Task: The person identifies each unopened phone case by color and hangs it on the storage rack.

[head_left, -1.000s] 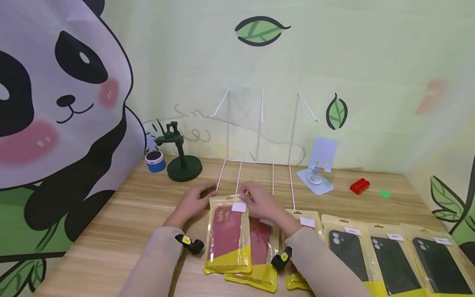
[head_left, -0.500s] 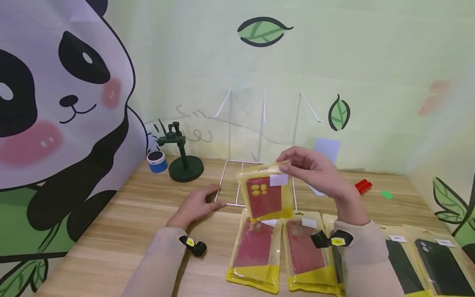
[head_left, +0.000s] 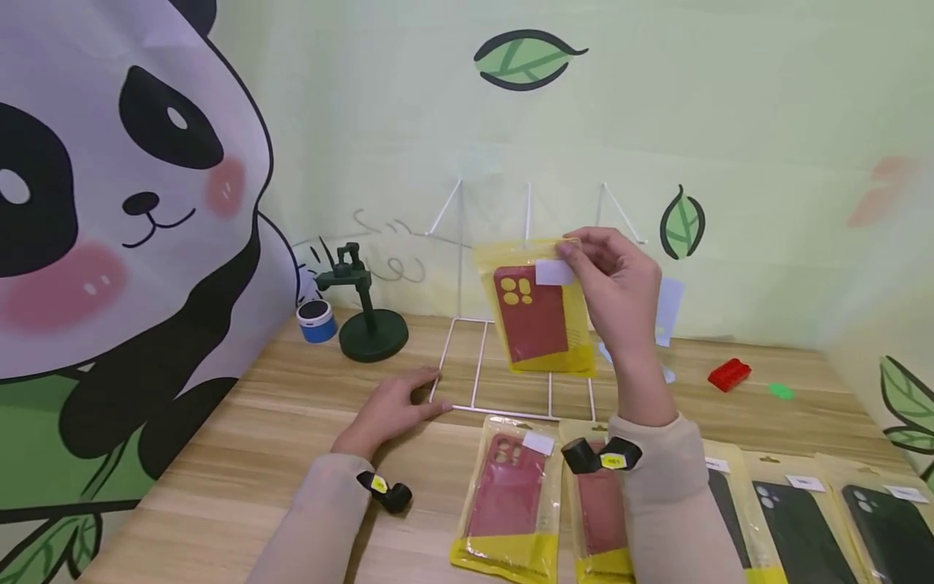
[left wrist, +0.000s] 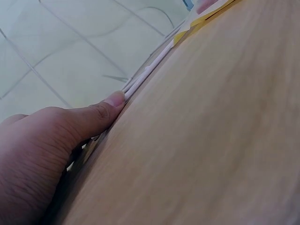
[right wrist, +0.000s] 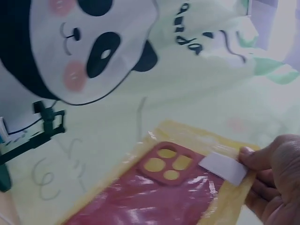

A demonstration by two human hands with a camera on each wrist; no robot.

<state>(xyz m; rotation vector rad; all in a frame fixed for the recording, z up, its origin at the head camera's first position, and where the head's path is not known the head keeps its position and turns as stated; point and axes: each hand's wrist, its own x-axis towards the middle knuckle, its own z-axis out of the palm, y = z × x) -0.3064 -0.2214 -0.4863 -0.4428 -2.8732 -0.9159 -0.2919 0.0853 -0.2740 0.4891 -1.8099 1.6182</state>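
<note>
My right hand [head_left: 626, 284] pinches the top right corner of a yellow-edged clear pouch with a red phone case [head_left: 531, 316] inside. It is lifted in front of the white wire rack [head_left: 477, 369], near the rack's middle prong; whether it touches the prong I cannot tell. In the right wrist view the thumb lies beside the pouch's white label [right wrist: 224, 168]. My left hand [head_left: 387, 412] rests at the rack's front left corner, its thumb [left wrist: 105, 108] along the base wire in the left wrist view. The left fingers are partly hidden there.
Two more pouches with red cases [head_left: 507, 495] lie in front of the rack, then several with black cases [head_left: 799, 527] to the right. A dark green stand [head_left: 374, 334] and blue-white round box [head_left: 317, 321] stand left. A pale phone stand [head_left: 667, 312], red block [head_left: 729, 375] and green piece [head_left: 781, 391] are right.
My right hand has picked up the leftmost red-case pouch from the table and raised it up and right to the rack's prongs. My left hand has stayed at the rack's corner.
</note>
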